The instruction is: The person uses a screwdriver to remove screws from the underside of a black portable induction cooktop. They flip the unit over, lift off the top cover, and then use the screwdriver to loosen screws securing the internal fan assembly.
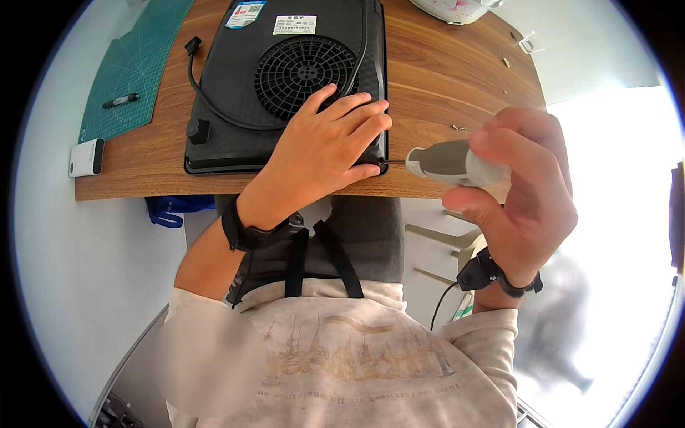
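Note:
A black induction cooker (pixel 232 78) lies bottom up on the wooden table, showing its round fan grille (pixel 303 71). Its power cord (pixel 228 120) loops across the base, and the plug (pixel 193 46) sticks out at the left. My left hand (pixel 325 143) rests on the near right part of the base with its fingers spread. In my right hand (pixel 531 182) is a screwdriver (pixel 439 162) with a thick grey handle, held level. Its thin shaft points left and its tip meets the cooker's near right corner, by my left thumb. What lies under the tip is too small to tell.
Several small screws (pixel 459 128) lie on the table (pixel 457 64) right of the cooker. A green cutting mat (pixel 135 64) with a dark pen (pixel 120 101) is at the left, near a white box-shaped device (pixel 87 158). A white flower-patterned vessel (pixel 453 8) stands at the far right.

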Demonstrator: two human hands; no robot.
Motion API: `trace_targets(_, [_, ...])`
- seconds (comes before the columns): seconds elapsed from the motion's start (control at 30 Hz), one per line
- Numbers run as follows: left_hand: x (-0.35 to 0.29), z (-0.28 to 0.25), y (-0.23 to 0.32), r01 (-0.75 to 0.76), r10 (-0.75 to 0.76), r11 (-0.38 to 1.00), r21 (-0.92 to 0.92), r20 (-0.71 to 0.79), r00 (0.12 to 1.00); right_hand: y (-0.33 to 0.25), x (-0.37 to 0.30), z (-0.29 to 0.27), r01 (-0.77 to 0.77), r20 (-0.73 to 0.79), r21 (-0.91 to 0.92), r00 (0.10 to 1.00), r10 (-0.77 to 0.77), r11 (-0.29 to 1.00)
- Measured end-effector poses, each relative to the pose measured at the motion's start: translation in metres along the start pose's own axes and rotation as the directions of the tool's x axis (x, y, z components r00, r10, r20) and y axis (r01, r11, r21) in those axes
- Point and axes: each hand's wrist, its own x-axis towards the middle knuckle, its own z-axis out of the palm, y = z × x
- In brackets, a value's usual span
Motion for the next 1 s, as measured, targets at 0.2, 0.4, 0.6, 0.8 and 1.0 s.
trace_targets(0.2, [0.0, 0.001, 0.001, 0.015, -0.015, 0.999, -0.034, -0.005, 1.0, 0.008, -0.011, 0.005, -0.118, -0.154, 0.149, 0.978, 0.141, 0.982])
trace_targets(0.4, [0.0, 0.002, 0.0, 0.02, -0.021, 0.999, -0.027, -0.017, 1.0, 0.017, -0.028, 0.007, -0.164, -0.318, 0.189, 0.923, 0.218, 0.968])
trace_targets(0.6, [0.0, 0.001, 0.001, 0.019, -0.019, 1.0, -0.019, -0.017, 1.0, 0.023, -0.042, 0.003, -0.183, -0.359, 0.224, 0.898, 0.255, 0.957])
trace_targets(0.8, [0.001, 0.002, 0.0, 0.024, -0.024, 0.999, -0.025, -0.012, 1.0, 0.031, -0.054, 0.0, -0.182, -0.364, 0.21, 0.897, 0.25, 0.96])
trace_targets(1.0, [0.001, 0.001, 0.0, 0.023, -0.023, 1.0, -0.018, -0.003, 1.0, 0.032, -0.059, 0.001, -0.22, -0.385, 0.219, 0.876, 0.292, 0.95])
